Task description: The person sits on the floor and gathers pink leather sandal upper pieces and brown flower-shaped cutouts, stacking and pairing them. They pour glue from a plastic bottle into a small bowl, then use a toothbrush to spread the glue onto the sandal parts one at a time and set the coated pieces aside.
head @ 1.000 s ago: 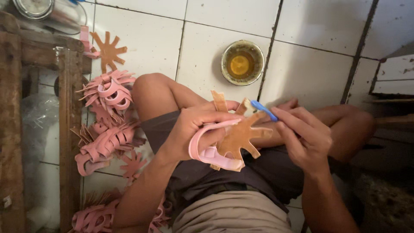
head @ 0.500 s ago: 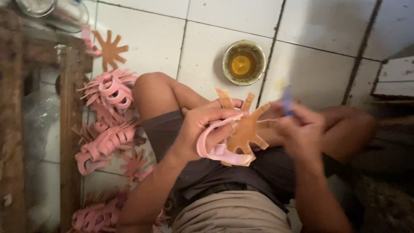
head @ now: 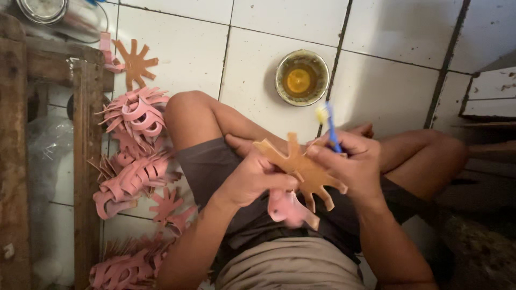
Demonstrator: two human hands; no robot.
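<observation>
You sit on a white tiled floor holding a flat, tan, star-shaped cutout over your lap.

Your left hand (head: 252, 177) pinches the many-fingered tan cutout (head: 302, 167), a curled pink strap piece (head: 290, 208) hanging beneath it. Your right hand (head: 349, 166) grips the cutout's other edge and a blue-handled brush (head: 330, 126), bristles up. A round metal glue bowl (head: 302, 78), amber inside, sits on the tiles ahead. Pink strappy pieces (head: 134, 156) lie heaped by your left knee.

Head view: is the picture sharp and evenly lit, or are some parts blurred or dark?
Head view: the white tiled floor is bright; the right edge is in deep shadow; the blue-handled brush in the right hand looks slightly blurred; the tan star-shaped cutout held by the left hand is fairly sharp.
</observation>
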